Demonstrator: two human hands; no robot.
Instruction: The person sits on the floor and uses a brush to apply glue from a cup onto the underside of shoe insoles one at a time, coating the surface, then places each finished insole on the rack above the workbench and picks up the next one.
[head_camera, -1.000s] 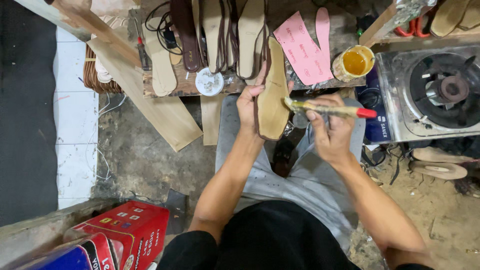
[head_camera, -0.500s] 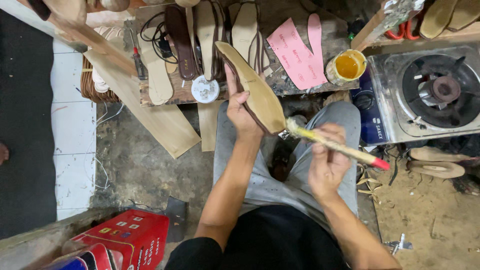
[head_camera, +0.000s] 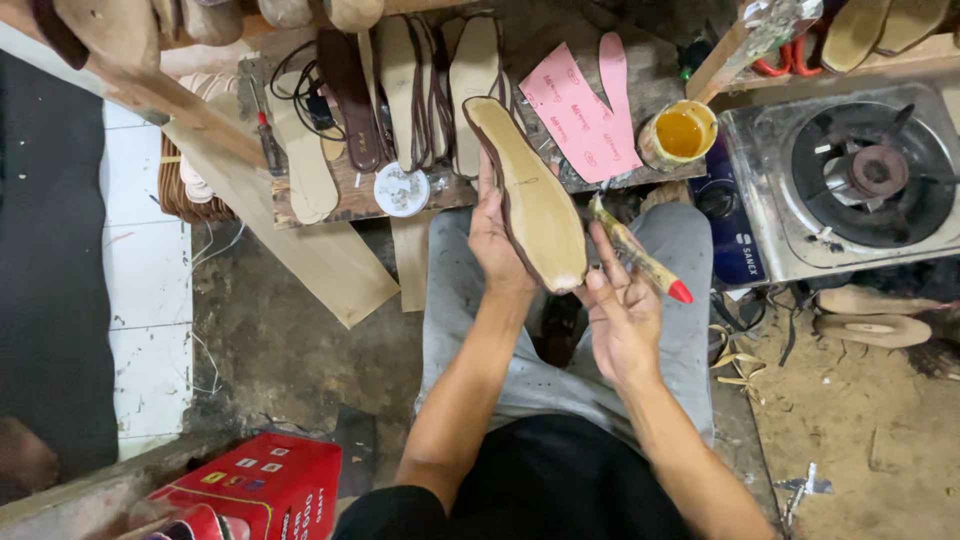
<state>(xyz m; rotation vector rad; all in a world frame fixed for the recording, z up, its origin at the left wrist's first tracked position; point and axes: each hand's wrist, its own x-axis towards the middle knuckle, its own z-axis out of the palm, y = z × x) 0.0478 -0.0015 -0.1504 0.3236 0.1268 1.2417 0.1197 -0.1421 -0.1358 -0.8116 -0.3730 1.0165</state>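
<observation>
My left hand (head_camera: 497, 240) holds a tan shoe sole (head_camera: 530, 195) with a dark brown edge, its face turned up and tilted toward the low wooden bench (head_camera: 345, 195). My right hand (head_camera: 622, 310) is beside the sole's heel end, fingers spread, with a glue-coated brush (head_camera: 640, 255) with a red handle tip pinched between thumb and fingers. The brush points away from the sole. An open yellow tin of glue (head_camera: 680, 135) stands on the bench to the right.
Several soles and brown straps (head_camera: 400, 90) lie on the bench, with pink paper patterns (head_camera: 585, 110) and a white lid (head_camera: 401, 188). A gas stove (head_camera: 860, 180) sits at the right. Wooden planks (head_camera: 300, 250) lean at left. A red box (head_camera: 260, 485) lies at the lower left.
The left hand has lifted and turned the sole so its face shows. The right hand has drawn the brush off the sole and opened its fingers beside the heel.
</observation>
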